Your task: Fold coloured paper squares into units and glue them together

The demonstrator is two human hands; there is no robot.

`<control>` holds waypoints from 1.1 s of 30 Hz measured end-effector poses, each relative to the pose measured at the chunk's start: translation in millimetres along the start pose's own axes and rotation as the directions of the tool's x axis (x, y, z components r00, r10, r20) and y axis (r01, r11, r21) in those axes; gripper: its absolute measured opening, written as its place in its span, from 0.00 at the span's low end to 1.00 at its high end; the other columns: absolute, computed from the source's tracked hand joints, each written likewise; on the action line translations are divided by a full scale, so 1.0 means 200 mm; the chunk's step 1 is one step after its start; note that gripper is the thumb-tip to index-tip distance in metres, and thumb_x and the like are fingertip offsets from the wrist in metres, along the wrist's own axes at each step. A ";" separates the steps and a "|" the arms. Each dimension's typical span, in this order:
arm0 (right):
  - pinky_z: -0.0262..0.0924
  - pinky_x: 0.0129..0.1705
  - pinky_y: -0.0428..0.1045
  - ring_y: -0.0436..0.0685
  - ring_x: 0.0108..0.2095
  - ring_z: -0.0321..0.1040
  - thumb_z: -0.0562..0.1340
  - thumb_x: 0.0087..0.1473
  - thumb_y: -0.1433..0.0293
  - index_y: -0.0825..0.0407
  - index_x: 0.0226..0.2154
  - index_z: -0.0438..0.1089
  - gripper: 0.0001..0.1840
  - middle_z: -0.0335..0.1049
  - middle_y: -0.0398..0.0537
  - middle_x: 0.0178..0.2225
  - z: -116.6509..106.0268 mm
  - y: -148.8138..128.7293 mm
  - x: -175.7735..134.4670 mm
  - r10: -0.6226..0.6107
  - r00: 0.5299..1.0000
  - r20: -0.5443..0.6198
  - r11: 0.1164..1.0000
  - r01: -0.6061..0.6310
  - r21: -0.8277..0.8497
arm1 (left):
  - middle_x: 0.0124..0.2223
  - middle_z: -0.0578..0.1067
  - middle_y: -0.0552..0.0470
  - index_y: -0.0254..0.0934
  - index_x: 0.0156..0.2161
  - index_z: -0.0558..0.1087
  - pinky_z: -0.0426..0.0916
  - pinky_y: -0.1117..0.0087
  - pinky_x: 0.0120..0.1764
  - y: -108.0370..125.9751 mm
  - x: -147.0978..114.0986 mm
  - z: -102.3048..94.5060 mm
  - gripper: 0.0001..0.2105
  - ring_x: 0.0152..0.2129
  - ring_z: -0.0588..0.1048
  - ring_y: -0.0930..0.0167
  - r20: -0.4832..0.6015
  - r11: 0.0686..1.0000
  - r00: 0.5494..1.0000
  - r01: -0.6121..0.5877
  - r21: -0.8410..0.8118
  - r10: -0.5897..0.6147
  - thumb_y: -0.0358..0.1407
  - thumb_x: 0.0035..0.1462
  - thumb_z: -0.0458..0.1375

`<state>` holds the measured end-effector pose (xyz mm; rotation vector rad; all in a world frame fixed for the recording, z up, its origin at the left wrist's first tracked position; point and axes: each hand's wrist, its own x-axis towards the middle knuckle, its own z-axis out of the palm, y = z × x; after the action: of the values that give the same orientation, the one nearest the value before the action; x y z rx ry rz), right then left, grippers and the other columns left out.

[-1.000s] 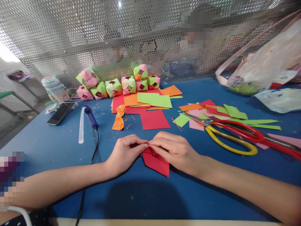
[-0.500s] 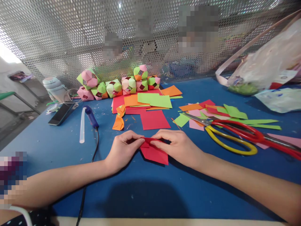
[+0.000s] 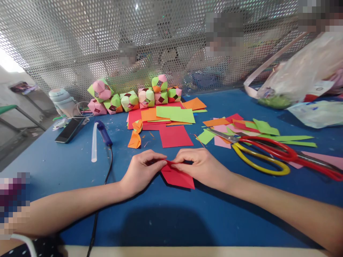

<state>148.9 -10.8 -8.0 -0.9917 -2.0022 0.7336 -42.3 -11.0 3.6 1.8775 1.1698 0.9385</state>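
Note:
Between my hands is a red sheet of paper (image 3: 180,177), partly folded along its far edge and held just above the blue table (image 3: 139,217). My left hand (image 3: 143,174) pinches its left end with thumb and forefinger. My right hand (image 3: 202,167) pinches the same far edge a little to the right, its thumb pressed on the fold. Beyond my hands lies a flat red paper square (image 3: 176,136). Two small folded orange paper pieces (image 3: 134,140) sit to its left.
Several folded paper balls (image 3: 130,101) line the back by a perforated metal screen (image 3: 88,43). Paper stacks (image 3: 177,114) lie before them. Right are scissors (image 3: 261,162), paper scraps (image 3: 221,141) and a plastic bag (image 3: 300,71); left, a glue gun (image 3: 104,134), phone (image 3: 70,129) and bottle (image 3: 62,101).
Both hands have drawn slightly closer along the red paper's far edge. The paper has shifted a little right and nearer to me. My view has turned slightly.

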 end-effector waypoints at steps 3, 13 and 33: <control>0.62 0.29 0.45 0.49 0.25 0.68 0.61 0.51 0.73 0.53 0.24 0.72 0.07 0.72 0.43 0.24 -0.01 -0.01 0.00 0.004 1.000 0.005 1.000 -0.004 -0.004 | 0.30 0.75 0.52 0.36 0.32 0.76 0.65 0.75 0.32 0.00 0.00 0.00 0.06 0.28 0.72 0.74 -0.006 1.000 1.000 0.020 -0.006 -0.020 0.34 0.52 0.58; 0.64 0.33 0.46 0.50 0.30 0.70 0.58 0.55 0.73 0.52 0.33 0.74 0.08 0.75 0.45 0.30 -0.03 0.01 0.00 -0.040 0.997 -0.063 0.993 0.032 -0.114 | 0.28 0.73 0.53 0.34 0.29 0.73 0.65 0.75 0.31 0.00 0.02 0.00 0.06 0.26 0.70 0.74 -0.089 0.988 0.988 0.115 -0.102 -0.124 0.35 0.51 0.58; 0.68 0.38 0.54 0.57 0.37 0.71 0.59 0.53 0.65 0.48 0.55 0.54 0.27 0.70 0.51 0.44 0.04 0.05 0.00 0.205 0.965 -0.165 0.979 -0.204 0.026 | 0.38 0.71 0.53 0.34 0.28 0.58 0.69 0.75 0.28 0.00 0.03 0.03 0.11 0.21 0.76 0.77 0.011 0.818 0.961 0.241 -0.522 -0.277 0.30 0.48 0.59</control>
<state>146.4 -7.7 -19.4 -1.2269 -1.7688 0.7420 -34.8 -7.3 1.0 1.2259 1.0433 1.0404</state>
